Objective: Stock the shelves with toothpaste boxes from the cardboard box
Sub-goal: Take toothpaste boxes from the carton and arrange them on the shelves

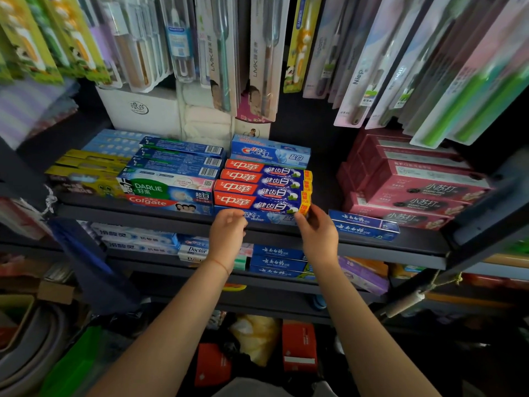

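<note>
hands: left hand (227, 227) curled at left end, right hand (316, 233) pinching right end of front red box (260, 202), long axis crosswise, directly ahead.

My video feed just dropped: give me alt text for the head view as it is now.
Both hands hold the ends of the front red toothpaste box on a dark shelf, the left hand at its left end, the right hand at its right. Three matching red boxes lie behind it, with packaged toothbrushes hanging above.
</note>
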